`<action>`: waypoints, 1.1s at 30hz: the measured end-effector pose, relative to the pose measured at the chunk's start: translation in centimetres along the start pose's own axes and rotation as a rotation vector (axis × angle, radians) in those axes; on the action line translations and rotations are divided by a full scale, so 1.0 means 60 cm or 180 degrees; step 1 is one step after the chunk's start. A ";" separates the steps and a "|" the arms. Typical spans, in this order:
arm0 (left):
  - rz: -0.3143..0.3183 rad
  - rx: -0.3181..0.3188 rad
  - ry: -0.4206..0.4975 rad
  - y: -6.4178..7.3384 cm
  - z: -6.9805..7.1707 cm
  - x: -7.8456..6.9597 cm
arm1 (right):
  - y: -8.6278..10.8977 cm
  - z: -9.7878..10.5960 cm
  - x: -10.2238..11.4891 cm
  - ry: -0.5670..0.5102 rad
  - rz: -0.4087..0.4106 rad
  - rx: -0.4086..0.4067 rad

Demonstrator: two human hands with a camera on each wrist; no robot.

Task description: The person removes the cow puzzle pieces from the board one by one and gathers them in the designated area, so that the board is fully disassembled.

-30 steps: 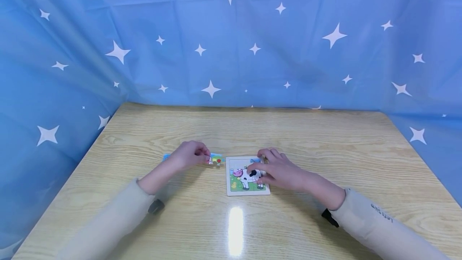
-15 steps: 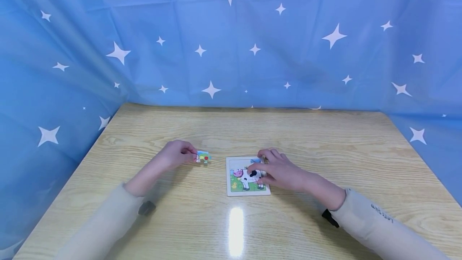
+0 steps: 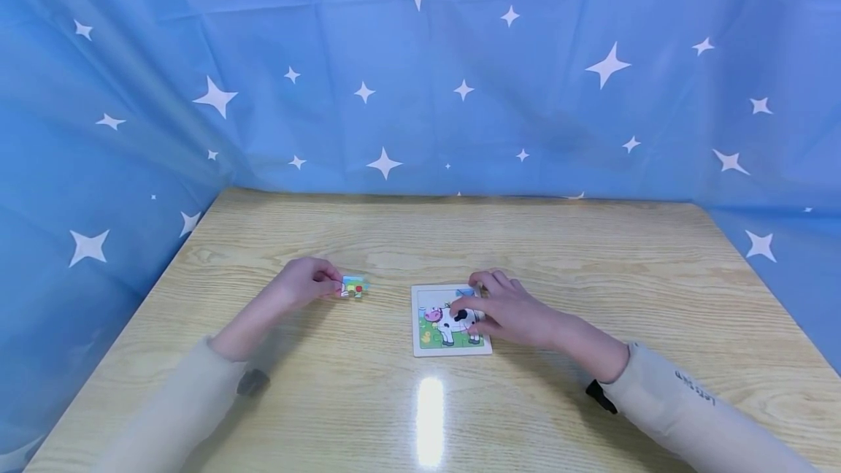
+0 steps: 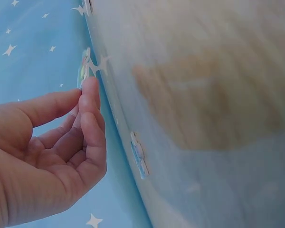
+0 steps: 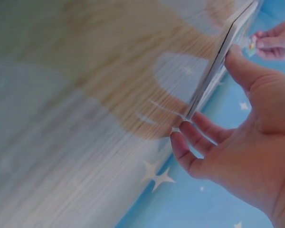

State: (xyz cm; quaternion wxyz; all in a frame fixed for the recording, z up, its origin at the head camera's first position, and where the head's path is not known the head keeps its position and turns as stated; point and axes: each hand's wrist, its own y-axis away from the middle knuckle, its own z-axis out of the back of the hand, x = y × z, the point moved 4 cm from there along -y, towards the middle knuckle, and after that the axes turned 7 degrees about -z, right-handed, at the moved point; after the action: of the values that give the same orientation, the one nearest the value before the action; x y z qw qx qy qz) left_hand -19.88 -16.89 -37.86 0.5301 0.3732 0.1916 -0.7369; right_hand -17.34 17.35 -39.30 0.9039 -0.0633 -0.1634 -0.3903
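Note:
In the head view my left hand (image 3: 307, 285) pinches a colourful jigsaw piece (image 3: 355, 287) between thumb and fingertips, left of the board. Edge-on in the left wrist view, this piece (image 4: 84, 66) stands out past the fingertips. A second, bluish piece (image 4: 140, 154) lies on the table beneath that hand; in the head view it is hidden. My right hand (image 3: 512, 309) rests on the right side of the square cow puzzle (image 3: 435, 334), fingers spread over the picture and its edge. Part of the picture is covered by them. Fingertips touch the puzzle's rim in the right wrist view.
A wooden table (image 3: 558, 239) lies under everything, with a bright light reflection (image 3: 430, 422) in front of the puzzle. Blue cloth with white stars (image 3: 420, 93) hangs behind the table and along its sides.
My left hand has moved left, away from the puzzle, carrying the jigsaw piece with it. A bluish piece seen left of the hand earlier is now hidden. The right hand and puzzle have stayed put.

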 end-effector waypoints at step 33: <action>0.0248 0.0009 -0.0492 -0.002 0.019 0.034 | 0.001 0.000 0.000 0.0026 0.0005 -0.0014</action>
State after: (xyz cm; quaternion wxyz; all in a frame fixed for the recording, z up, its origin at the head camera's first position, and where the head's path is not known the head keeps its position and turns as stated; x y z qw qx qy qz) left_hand -20.73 -18.92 -38.67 0.5711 0.3231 0.1344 -0.7426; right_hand -17.32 17.41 -39.31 0.9047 -0.0638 -0.1588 -0.3902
